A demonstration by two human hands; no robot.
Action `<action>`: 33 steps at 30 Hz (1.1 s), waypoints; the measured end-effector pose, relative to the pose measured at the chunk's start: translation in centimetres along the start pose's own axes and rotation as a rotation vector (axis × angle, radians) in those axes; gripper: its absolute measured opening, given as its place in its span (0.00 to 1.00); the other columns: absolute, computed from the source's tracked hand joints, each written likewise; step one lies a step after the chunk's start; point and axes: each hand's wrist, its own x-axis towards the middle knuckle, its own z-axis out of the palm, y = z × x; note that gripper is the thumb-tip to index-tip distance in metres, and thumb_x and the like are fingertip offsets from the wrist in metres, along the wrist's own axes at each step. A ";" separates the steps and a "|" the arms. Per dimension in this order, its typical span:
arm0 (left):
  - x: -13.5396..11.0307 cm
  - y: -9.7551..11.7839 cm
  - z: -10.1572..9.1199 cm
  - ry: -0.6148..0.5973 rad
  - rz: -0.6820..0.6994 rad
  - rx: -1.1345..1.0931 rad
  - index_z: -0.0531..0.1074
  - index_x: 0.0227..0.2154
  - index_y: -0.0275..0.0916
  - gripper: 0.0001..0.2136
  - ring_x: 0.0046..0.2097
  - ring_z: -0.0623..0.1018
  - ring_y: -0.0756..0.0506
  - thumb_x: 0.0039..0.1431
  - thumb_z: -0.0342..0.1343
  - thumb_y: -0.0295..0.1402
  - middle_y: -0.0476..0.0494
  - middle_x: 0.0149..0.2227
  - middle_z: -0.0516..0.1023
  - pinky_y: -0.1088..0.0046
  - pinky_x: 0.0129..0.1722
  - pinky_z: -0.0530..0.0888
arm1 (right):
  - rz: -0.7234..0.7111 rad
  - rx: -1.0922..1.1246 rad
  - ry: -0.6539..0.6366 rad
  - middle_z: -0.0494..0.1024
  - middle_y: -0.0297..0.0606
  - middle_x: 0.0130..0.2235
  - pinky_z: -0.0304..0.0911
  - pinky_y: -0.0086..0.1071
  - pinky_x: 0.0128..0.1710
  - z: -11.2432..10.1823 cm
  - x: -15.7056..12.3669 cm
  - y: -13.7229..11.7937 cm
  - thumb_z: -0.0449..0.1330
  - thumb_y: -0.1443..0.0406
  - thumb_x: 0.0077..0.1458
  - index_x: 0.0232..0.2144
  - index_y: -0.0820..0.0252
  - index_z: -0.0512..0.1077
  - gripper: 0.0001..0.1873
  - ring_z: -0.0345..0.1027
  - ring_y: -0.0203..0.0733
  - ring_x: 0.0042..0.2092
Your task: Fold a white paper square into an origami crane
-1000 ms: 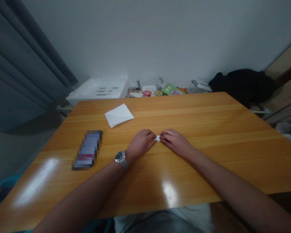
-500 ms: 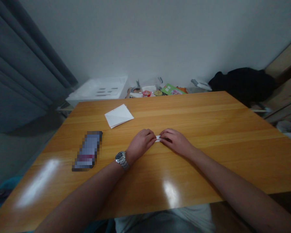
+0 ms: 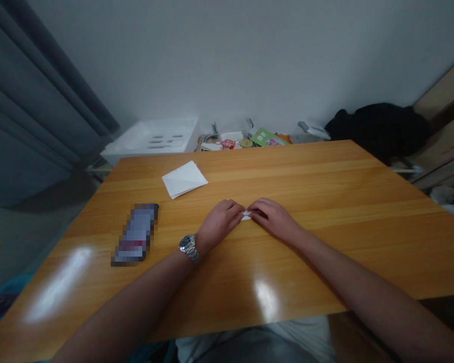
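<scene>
A small folded piece of white paper [image 3: 245, 217] lies low over the tabletop, mostly covered by fingers. My left hand [image 3: 222, 222] pinches its left end between thumb and fingers; a metal watch [image 3: 189, 247] circles that wrist. From the other side, my right hand [image 3: 271, 218] closes its thumb and fingertips on the right end. The two sets of fingertips are close together, with only a sliver of paper showing between them. How the paper is folded is too small to make out.
A stack of white paper sheets [image 3: 185, 179] lies further back on the wooden table [image 3: 325, 201]. To the left is a blurred-out phone [image 3: 136, 234]. Behind the table's far edge stand a white plastic tray [image 3: 155, 136], a green packet [image 3: 268, 137] and a black cloth heap [image 3: 378, 131].
Both hands keep their grip on the small paper. My fingertips have drawn slightly closer together at the top of it, and the view has shifted a little.
</scene>
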 end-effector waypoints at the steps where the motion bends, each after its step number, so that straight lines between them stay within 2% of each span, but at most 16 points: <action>1: 0.0 0.0 0.0 0.002 -0.003 -0.002 0.73 0.44 0.39 0.09 0.45 0.74 0.44 0.71 0.48 0.34 0.42 0.42 0.75 0.65 0.47 0.72 | 0.003 0.004 0.004 0.78 0.40 0.41 0.66 0.37 0.45 0.0 0.0 0.0 0.57 0.64 0.65 0.41 0.57 0.74 0.06 0.71 0.44 0.44; 6: 0.1 0.1 0.1 0.020 -0.022 -0.019 0.73 0.42 0.38 0.08 0.43 0.74 0.44 0.70 0.49 0.34 0.43 0.41 0.75 0.66 0.46 0.72 | 0.004 0.008 0.007 0.77 0.41 0.41 0.66 0.37 0.46 0.1 0.0 0.0 0.58 0.66 0.64 0.42 0.59 0.75 0.07 0.70 0.43 0.44; 19: 0.0 0.0 0.5 0.041 -0.029 -0.042 0.74 0.42 0.38 0.07 0.43 0.74 0.44 0.69 0.52 0.35 0.43 0.40 0.75 0.66 0.46 0.71 | 0.024 0.006 0.036 0.74 0.40 0.38 0.65 0.36 0.42 0.5 0.1 0.3 0.59 0.67 0.63 0.35 0.59 0.74 0.04 0.69 0.43 0.41; 23: 0.0 -0.1 0.7 0.042 -0.053 -0.027 0.75 0.38 0.38 0.09 0.42 0.74 0.44 0.68 0.53 0.36 0.43 0.39 0.75 0.67 0.44 0.71 | 0.012 -0.003 0.024 0.74 0.40 0.38 0.65 0.36 0.42 0.4 0.1 0.3 0.59 0.67 0.64 0.35 0.59 0.74 0.04 0.68 0.43 0.41; 33: 0.2 0.3 0.4 -0.016 -0.050 0.084 0.74 0.35 0.38 0.10 0.41 0.73 0.44 0.69 0.52 0.36 0.44 0.37 0.75 0.68 0.43 0.70 | -0.001 -0.075 0.010 0.73 0.41 0.39 0.64 0.38 0.43 0.6 0.1 -0.4 0.59 0.68 0.62 0.37 0.59 0.73 0.02 0.68 0.44 0.42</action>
